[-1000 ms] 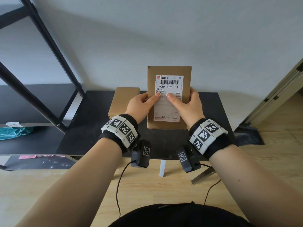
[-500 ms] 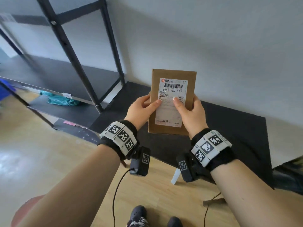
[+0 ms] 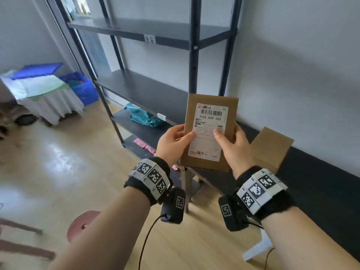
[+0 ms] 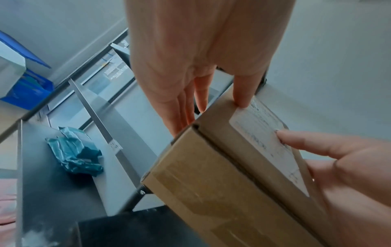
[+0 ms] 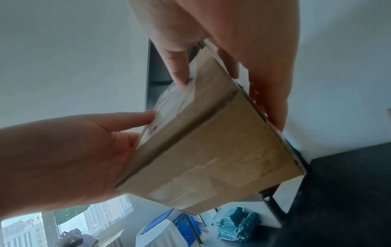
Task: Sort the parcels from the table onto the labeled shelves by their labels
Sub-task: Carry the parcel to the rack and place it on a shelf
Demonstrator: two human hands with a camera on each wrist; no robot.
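I hold a brown cardboard parcel upright in front of me, its white shipping label facing me. My left hand grips its left edge, thumb on the label and fingers behind. My right hand grips the right edge the same way. The left wrist view shows the parcel with my left fingers behind it. In the right wrist view the parcel sits between both hands. A second brown box lies on the black table at the right.
A black metal shelving rack stands straight ahead, with a paper label on an upper shelf edge. A teal bag lies on a lower shelf, pink packets on the lowest. Blue crates stand at the far left. A red stool is near my left arm.
My view has swung left from the table toward the shelving rack, carrying the parcel with it. Both hands keep the same grip on the parcel.
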